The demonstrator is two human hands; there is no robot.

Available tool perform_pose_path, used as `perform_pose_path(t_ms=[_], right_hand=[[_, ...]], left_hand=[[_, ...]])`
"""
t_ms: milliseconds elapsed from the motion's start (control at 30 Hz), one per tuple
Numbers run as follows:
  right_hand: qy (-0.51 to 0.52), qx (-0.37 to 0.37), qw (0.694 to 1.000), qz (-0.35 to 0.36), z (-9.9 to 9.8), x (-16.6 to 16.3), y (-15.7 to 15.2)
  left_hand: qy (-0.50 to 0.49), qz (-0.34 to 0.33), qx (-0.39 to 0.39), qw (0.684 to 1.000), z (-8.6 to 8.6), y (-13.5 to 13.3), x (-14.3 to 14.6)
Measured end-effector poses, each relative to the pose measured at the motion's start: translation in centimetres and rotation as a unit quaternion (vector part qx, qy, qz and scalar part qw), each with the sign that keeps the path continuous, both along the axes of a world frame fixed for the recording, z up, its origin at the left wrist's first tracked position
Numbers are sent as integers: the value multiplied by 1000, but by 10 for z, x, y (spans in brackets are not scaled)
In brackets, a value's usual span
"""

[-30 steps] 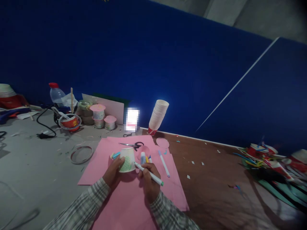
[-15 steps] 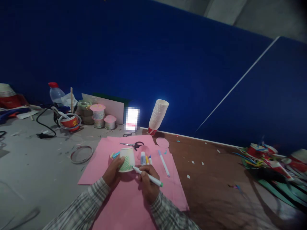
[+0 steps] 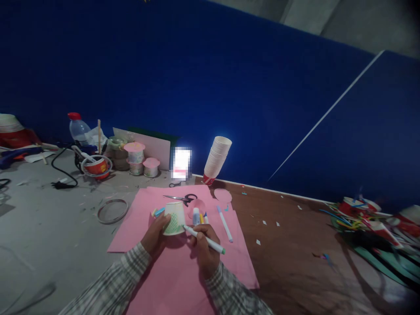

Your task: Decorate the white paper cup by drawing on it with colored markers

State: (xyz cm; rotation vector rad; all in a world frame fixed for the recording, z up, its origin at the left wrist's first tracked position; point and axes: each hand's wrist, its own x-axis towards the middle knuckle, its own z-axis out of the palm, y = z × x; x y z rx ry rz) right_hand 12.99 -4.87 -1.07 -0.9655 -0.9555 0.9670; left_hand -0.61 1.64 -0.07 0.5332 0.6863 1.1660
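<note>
My left hand (image 3: 156, 234) grips an upside-down white paper cup (image 3: 174, 217) with green hatching on its side, held over a pink paper sheet (image 3: 170, 280). My right hand (image 3: 205, 250) is closed round a white marker with a green cap (image 3: 204, 239), its tip touching the cup's lower right side. Beside the cup lie several markers (image 3: 198, 216), black-handled scissors (image 3: 182, 198) and another pen (image 3: 225, 223).
A leaning stack of paper cups (image 3: 216, 158) stands by the blue wall. At the left are pink-topped tape rolls (image 3: 135, 153), a red bowl (image 3: 96, 167), a bottle (image 3: 78, 128), a black cable (image 3: 61, 175) and a wire ring (image 3: 112, 211). Paper scraps and cups (image 3: 367, 223) pile at the right.
The marker tip moved slightly against the cup's side, first toward it and then back a little. The left hand and cup stayed in place.
</note>
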Motion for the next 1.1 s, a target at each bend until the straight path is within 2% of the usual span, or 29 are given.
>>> perform_pose_path(t_ms=[300, 533, 833, 1100], right_hand=[[-53, 29, 997, -37, 8, 0, 2], [-54, 22, 997, -56, 5, -2, 5], [-28, 3, 1000, -10, 4, 0, 1], [-8, 5, 1000, 12, -2, 0, 1]], left_hand=[[1, -8, -3, 1000, 3, -1, 1], [0, -9, 2, 1000, 6, -2, 1], [-3, 0, 3, 1000, -2, 0, -1], [2, 6, 9, 1000, -1, 0, 0]])
